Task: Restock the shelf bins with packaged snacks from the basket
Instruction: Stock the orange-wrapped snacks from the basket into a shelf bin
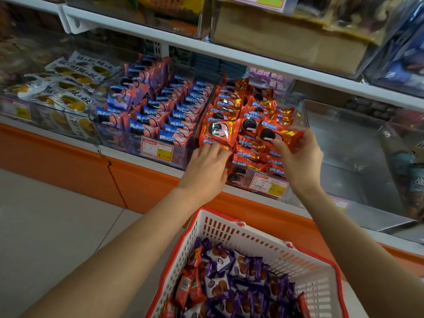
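Right hand (300, 157) — thumb and fingers pinch a red snack packet (278, 134) above the clear bin (302, 111) at frame centre. Left hand (206, 166), fingers together, presses against a front-row packet (218, 130) there. Basket (229, 228) at lower centre — purple and red packets inside.

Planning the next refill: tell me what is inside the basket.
The basket holds purple packets and a few red packets, piled loosely. Whatever lies beneath the pile is covered.
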